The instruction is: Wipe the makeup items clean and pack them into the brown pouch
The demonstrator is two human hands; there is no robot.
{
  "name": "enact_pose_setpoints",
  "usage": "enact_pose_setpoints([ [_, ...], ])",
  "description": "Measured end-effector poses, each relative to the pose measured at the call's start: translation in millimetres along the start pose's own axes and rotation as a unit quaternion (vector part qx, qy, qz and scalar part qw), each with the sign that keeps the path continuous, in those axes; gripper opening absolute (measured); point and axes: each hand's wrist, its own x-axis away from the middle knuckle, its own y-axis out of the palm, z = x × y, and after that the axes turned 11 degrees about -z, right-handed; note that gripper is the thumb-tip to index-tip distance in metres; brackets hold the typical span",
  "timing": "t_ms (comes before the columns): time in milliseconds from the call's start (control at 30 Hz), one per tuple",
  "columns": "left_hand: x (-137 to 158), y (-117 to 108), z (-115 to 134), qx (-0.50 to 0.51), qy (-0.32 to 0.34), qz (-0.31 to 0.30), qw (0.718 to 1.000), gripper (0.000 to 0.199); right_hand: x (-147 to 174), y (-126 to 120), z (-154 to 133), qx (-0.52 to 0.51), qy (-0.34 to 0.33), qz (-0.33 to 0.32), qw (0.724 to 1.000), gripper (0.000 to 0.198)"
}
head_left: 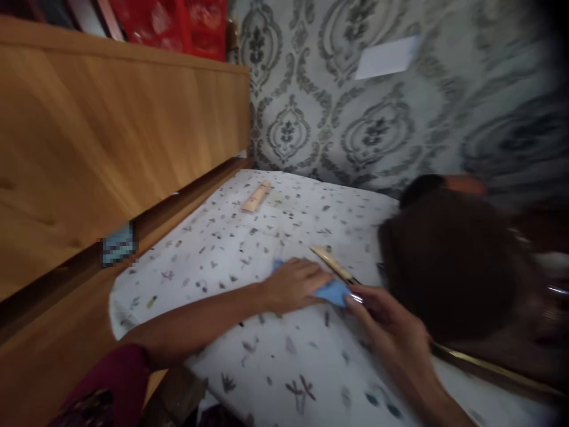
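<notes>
My left hand (296, 286) lies flat, palm down, across a light blue piece (331, 293) that looks like folded paper or cloth. A small bit of blue shows beyond the fingers on the far side. My right hand (391, 329) pinches the near right end of the blue piece between thumb and fingers. A shiny spot sits at its fingertips, too blurred to name. Just beyond both hands is a slim, pointed, yellowish strip (331, 263), dark at the end by my right fingers. Whether those fingers touch it I cannot tell.
A white patterned cover (222, 249) spreads under the hands. A peach-coloured roll (256, 197) lies toward the back. Wooden furniture (133, 130) borders the left, with a red basket (204, 26) on top. A large dark brown blurred shape (448, 267) stands close at right. Patterned wall (288, 127) behind.
</notes>
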Motion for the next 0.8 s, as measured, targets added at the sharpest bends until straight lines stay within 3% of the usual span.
enact_pose_setpoints([
  [267,2,-7,-9,0.094,-0.082,-0.027,0.992,0.031,0,-4,1,-0.140,0.049,-0.009,0.989,0.038],
  [633,3,-11,-21,0.124,-0.150,-0.030,0.980,0.022,-3,-9,-1,-0.210,0.061,0.028,0.975,0.040],
  [800,4,-19,-26,0.254,-0.173,0.002,0.952,0.024,-2,-10,-1,-0.208,0.056,0.026,0.976,0.039],
])
